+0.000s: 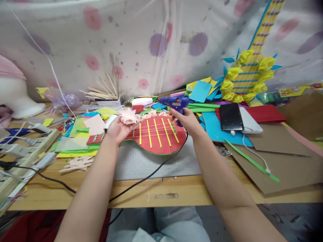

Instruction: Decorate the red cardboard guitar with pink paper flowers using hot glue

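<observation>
My right hand (185, 118) is closed round the handle of a blue hot glue gun (175, 102), whose nozzle points left. My left hand (120, 129), palm up, holds a pale pink paper flower (129, 116) with pointed petals; the fingertips under it are partly hidden. Below and between both hands lies a red paper guitar (161, 136) with yellow strips, white strings and green pegs. Its neck passes behind my left hand. More crumpled pink paper pieces (153, 115) lie along the guitar's far edge.
A grey cutting mat (151, 164) lies under the guitar. The gun's black cord (148, 176) crosses the front. Left are coloured paper sheets (73, 144) and a power strip (42, 148). Right are a black phone (231, 116) and cardboard (282, 161). A yellow paper guitar (246, 77) stands behind.
</observation>
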Motion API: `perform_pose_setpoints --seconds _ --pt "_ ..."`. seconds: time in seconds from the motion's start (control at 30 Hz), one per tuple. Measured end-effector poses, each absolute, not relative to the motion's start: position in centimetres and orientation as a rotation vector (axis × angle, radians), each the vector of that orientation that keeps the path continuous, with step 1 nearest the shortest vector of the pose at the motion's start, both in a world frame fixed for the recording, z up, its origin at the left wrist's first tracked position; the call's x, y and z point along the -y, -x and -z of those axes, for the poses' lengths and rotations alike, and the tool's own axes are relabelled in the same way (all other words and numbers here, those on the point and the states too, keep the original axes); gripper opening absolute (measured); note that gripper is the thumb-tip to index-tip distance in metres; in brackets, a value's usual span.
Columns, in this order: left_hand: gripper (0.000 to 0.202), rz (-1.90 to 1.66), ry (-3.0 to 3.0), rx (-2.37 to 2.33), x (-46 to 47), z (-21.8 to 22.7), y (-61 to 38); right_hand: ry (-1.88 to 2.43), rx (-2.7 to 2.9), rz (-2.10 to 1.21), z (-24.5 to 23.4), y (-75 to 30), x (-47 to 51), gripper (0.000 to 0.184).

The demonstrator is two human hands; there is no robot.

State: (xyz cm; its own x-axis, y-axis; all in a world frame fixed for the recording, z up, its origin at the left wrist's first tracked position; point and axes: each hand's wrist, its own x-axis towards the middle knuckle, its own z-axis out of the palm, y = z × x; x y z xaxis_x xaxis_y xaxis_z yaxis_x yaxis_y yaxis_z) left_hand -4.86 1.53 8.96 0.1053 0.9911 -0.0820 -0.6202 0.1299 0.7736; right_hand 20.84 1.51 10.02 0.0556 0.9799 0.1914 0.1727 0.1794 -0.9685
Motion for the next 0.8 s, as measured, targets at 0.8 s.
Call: perform_pose_setpoints --seconds 0.8 --pt "0.035 -1.222 -0.804 -0.978 -0.8 -7.6 3.1 1.258 1.723 -1.248 -8.7 -17.7 0.0 0.045"
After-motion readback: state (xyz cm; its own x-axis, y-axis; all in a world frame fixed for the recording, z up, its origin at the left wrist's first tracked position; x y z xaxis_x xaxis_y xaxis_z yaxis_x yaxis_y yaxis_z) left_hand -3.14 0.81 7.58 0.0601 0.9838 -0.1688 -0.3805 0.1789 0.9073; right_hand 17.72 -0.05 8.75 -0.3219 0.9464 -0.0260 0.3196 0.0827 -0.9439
